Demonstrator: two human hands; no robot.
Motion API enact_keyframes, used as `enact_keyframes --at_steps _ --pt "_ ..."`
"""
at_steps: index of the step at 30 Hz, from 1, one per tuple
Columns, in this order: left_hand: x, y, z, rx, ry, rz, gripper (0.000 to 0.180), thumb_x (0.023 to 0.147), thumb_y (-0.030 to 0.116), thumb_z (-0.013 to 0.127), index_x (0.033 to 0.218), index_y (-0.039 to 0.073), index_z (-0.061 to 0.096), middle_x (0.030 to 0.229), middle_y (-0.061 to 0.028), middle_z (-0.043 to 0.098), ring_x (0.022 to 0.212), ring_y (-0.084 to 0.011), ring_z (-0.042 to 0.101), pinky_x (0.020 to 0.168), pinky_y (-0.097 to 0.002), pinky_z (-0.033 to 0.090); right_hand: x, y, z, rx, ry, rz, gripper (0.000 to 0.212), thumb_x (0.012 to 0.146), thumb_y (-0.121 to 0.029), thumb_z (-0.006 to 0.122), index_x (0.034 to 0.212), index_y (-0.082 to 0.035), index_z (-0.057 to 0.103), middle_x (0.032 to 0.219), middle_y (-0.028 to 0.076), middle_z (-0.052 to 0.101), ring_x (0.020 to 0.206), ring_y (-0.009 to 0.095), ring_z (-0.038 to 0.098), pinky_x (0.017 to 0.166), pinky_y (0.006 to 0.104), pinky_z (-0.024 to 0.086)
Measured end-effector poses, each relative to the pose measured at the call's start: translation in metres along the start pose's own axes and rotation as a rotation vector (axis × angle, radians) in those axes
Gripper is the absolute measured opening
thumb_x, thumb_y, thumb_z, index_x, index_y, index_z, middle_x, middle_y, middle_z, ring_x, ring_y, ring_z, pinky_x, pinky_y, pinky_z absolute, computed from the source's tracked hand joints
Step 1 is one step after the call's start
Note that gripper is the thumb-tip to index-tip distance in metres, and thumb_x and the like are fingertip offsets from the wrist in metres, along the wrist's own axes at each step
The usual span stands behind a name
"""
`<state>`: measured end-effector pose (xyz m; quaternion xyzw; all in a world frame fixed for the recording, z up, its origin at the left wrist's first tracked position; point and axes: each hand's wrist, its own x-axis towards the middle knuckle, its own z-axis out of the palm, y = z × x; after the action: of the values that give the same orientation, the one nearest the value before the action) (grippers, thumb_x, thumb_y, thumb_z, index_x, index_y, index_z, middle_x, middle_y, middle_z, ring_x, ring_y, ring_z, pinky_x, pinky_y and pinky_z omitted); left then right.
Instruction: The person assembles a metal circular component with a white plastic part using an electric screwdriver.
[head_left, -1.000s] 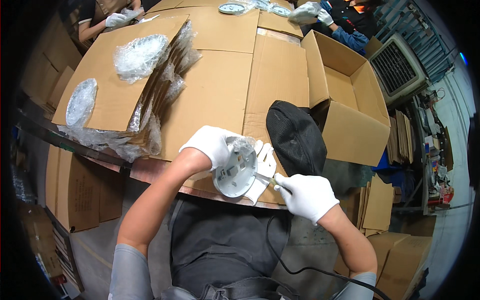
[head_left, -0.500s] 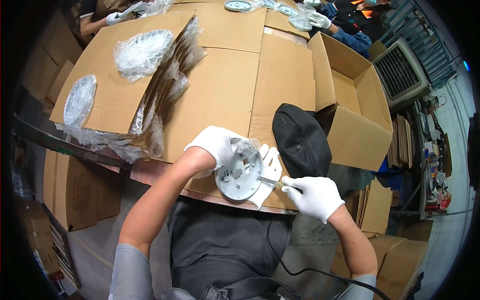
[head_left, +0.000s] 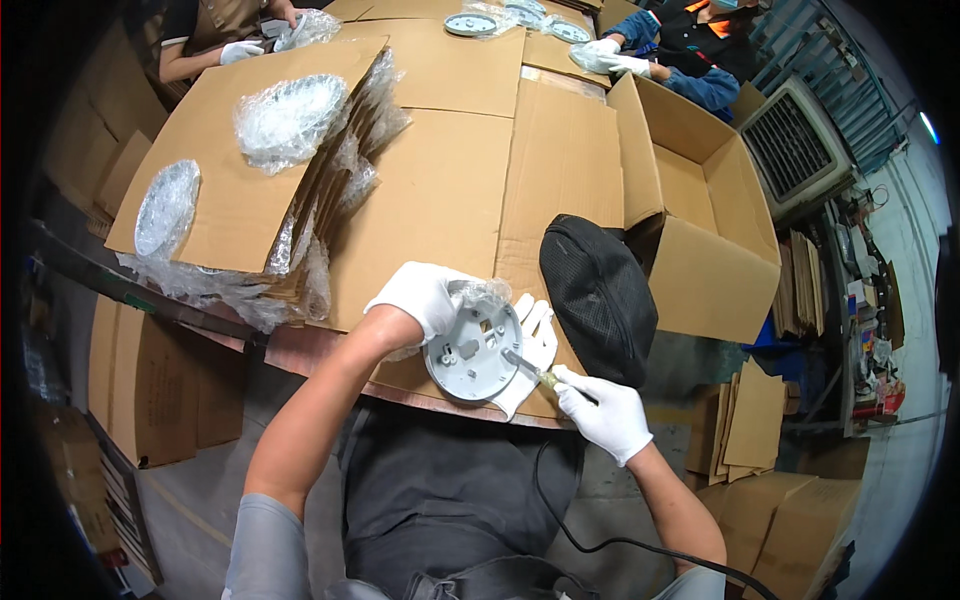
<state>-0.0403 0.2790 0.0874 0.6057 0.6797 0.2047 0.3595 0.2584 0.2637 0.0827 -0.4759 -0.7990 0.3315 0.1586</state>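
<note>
My gloved left hand [head_left: 420, 298] is closed on the upper left rim of a round grey plastic housing [head_left: 470, 362], with clear plastic wrap [head_left: 482, 294] bunched at its fingers. The housing's inner side, with posts and small openings, faces up. My gloved right hand [head_left: 604, 410] grips a small knife [head_left: 528, 366] with a flat grey blade and yellowish handle. Its blade tip is at the housing's right side, where I cannot tell whether it touches. Under the housing, a loose white glove [head_left: 538, 340] lies flat on the cardboard.
A black mesh bag [head_left: 600, 295] lies right of the glove, beside an open cardboard box [head_left: 715, 275]. Cardboard sheets [head_left: 225, 205] with wrapped round parts [head_left: 292, 120] are stacked at left. A black cable [head_left: 620, 541] hangs below the table edge. Two co-workers handle parts at the far side.
My right hand has moved left and slightly down, and the knife blade now reaches over the housing. The left hand keeps its hold. Both co-workers' hands have shifted.
</note>
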Motion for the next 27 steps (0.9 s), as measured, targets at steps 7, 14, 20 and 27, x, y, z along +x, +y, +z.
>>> enact_keyframes --at_steps 7,14,20,27 --pt "-0.011 0.019 -0.009 0.018 0.024 0.110 0.029 0.087 0.012 0.059 0.111 0.021 0.073 0.094 -0.0139 0.071 0.080 -0.0307 0.068 0.073 -0.0357 0.054 0.003 -0.026 -0.029 -0.387 0.019 -0.244 0.019 0.089 -0.028 0.064 0.105 -0.020 0.072 0.071 0.004 0.066 0.063 0.023 0.065 0.055 0.0345 0.051" --pt "-0.009 0.020 -0.002 0.213 0.034 0.210 0.030 0.087 0.018 0.061 0.114 0.027 0.071 0.094 -0.0119 0.071 0.080 -0.0324 0.068 0.072 -0.0380 0.054 0.016 -0.048 -0.031 -0.584 -0.171 -0.273 0.014 0.090 -0.026 0.059 0.092 -0.017 0.069 0.069 0.008 0.064 0.061 0.028 0.064 0.054 0.0389 0.050" --pt "-0.008 0.025 -0.007 0.199 -0.018 0.216 0.031 0.087 0.018 0.062 0.115 0.026 0.071 0.094 -0.0123 0.071 0.080 -0.0328 0.068 0.073 -0.0375 0.054 0.025 -0.047 -0.027 -0.611 -0.251 -0.182 0.017 0.088 -0.024 0.061 0.098 -0.017 0.072 0.071 0.009 0.066 0.065 0.027 0.066 0.056 0.0375 0.051" --pt "-0.004 -0.005 0.005 -0.040 0.030 0.092 0.033 0.083 0.006 0.061 0.113 0.013 0.071 0.091 -0.0162 0.071 0.075 -0.0282 0.069 0.073 -0.0331 0.054 -0.009 -0.008 0.009 -0.137 -0.082 0.070 0.028 0.089 -0.026 0.068 0.114 -0.014 0.072 0.094 0.010 0.073 0.080 0.022 0.072 0.074 0.0289 0.055"
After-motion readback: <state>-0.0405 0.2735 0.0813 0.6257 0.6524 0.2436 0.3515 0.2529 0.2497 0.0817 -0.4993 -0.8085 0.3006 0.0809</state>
